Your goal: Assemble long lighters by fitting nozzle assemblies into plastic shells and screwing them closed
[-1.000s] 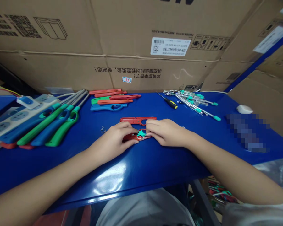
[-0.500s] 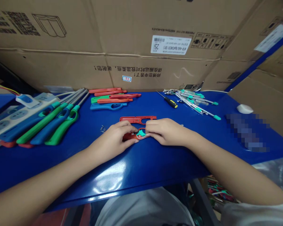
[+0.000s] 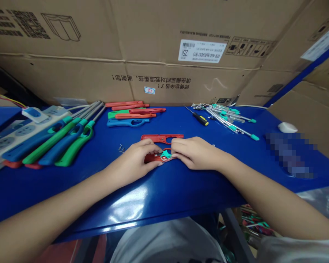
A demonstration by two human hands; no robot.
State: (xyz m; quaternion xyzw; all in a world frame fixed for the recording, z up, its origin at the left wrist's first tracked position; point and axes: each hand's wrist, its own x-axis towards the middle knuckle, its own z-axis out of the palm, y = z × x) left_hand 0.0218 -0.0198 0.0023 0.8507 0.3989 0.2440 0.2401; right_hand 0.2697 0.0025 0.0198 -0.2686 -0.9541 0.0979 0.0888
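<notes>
- I see the red shell (image 3: 152,158) with its teal trigger (image 3: 166,154) lying flat on the blue table (image 3: 164,190).
- My left hand (image 3: 134,161) pinches its left end, and my right hand (image 3: 194,152) clamps the right end.
- A second red shell (image 3: 161,138) lies just behind.

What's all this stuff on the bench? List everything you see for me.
red shell half: one, red, under both hands
teal part: one, teal, in that shell
spare shell half: one, red, just beyond the hands
shell halves: several, red, green, blue, stacked rear centre
long lighters: at least four, blue and green, left
power strip: one, pale with blue sockets, far left
screwdriver: one, black and yellow, rear right
metal tubes: a pile, silver with teal ends, rear right
small pins: few, metal, left of the hands
cardboard boxes: several, brown, behind
table: one, blue
left hand: grips the red shell half
right hand: fingertips pinch the teal part
</notes>
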